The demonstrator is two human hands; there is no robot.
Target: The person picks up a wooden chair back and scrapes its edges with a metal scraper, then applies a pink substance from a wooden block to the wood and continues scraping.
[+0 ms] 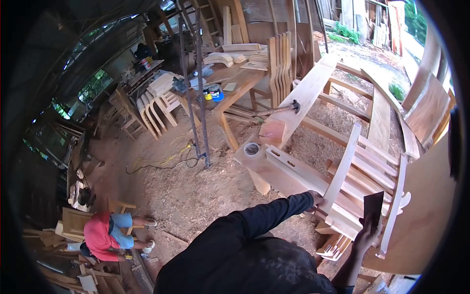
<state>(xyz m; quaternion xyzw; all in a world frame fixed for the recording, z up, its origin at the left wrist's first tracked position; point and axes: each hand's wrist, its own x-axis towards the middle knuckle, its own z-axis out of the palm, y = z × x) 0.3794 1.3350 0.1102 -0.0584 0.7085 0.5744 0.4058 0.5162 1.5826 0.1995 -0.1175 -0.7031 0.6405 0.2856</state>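
My left hand (318,200) is closed on the lower end of a pale wooden post (342,169), one side of a slatted wooden frame. Several parallel slats (369,171) run from this post to a second, curved post (394,206) on the right. In my right hand (367,232) is a dark brown rectangular sheet (373,206), possibly sandpaper, raised over the frame's right part. The fingers of that hand are partly hidden behind the sheet. Under the frame lies a plank (284,179), and a slotted wooden piece (289,161) rests on it.
A hammer (295,106) and a round clear container (251,149) sit on the planks ahead. Cans (215,92) stand on a workbench (235,98). Two metal poles (203,122) rise ahead. A person in red (101,236) bends at lower left. Shavings and a cable (166,164) cover the floor.
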